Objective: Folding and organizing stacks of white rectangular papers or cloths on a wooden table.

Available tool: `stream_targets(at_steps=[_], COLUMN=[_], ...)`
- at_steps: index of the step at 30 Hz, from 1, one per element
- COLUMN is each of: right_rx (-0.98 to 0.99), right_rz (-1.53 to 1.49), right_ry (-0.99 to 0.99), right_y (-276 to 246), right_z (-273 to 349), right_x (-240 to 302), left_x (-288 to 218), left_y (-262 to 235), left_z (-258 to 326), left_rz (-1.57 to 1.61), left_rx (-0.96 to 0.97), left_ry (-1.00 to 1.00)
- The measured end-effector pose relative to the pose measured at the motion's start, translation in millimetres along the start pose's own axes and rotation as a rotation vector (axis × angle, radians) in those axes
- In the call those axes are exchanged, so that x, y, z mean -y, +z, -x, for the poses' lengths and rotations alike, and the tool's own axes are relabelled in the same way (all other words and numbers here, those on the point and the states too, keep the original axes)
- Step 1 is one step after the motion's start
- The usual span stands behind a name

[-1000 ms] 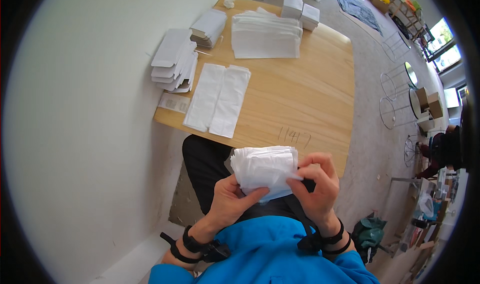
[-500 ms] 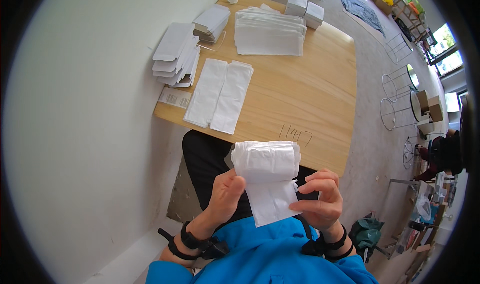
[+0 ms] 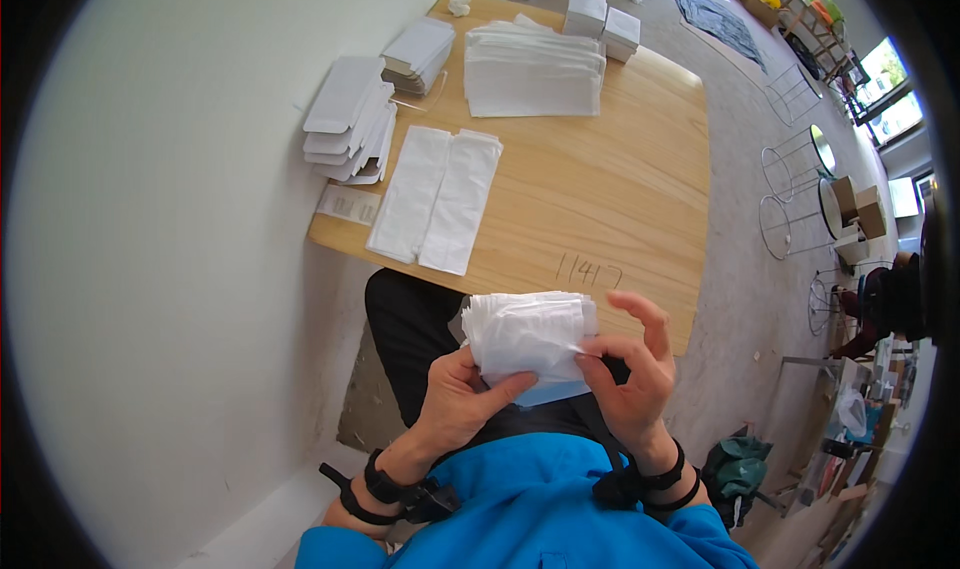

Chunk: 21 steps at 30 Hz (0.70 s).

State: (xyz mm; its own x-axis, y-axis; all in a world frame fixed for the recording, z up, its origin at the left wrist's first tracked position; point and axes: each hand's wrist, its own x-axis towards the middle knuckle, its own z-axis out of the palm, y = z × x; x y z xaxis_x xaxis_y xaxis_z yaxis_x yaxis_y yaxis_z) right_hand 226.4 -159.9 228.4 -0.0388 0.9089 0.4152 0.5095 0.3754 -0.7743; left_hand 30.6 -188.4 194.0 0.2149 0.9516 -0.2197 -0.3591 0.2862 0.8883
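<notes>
Above my lap, at the table's near edge, is a wad of thin white folded sheets [image 3: 525,327], soft and slightly see-through. My left hand [image 3: 455,401] grips its left side, thumb across the lower front edge. With thumb and index finger my right hand [image 3: 636,377] pinches the top sheet at the wad's right edge, its other fingers raised. A pale bluish flap shows below the wad. Just beyond, two flat white folded strips [image 3: 435,199] lie side by side on the wooden table [image 3: 590,179]. Whether the sheets are paper or plastic I cannot tell.
White flat cartons [image 3: 345,109] are stacked at the table's left edge, with another white stack [image 3: 418,54] behind. A wide pile of white sheets [image 3: 535,74] and two small white boxes [image 3: 603,24] lie farther back. Wire-frame stools [image 3: 800,174] stand on the right.
The sheet that hung down from the wad is now folded up against it. My left thumb has come over the front, and my right hand has moved up to the wad's right edge.
</notes>
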Motion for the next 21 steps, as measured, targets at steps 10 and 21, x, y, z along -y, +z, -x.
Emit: stream_targets(at_steps=[10,21], right_rx=[0.206,0.042], right_rz=[-0.151,0.017], right_ry=[-0.197,-0.205], right_y=[-20,1], right_z=[9,-5], right_x=[-4,1], left_x=[-3,-1], left_y=[-1,-2], left_z=[-1,0], left_rz=[0.105,0.043], left_rx=[-0.011,-0.001], left_ry=[0.026,0.021])
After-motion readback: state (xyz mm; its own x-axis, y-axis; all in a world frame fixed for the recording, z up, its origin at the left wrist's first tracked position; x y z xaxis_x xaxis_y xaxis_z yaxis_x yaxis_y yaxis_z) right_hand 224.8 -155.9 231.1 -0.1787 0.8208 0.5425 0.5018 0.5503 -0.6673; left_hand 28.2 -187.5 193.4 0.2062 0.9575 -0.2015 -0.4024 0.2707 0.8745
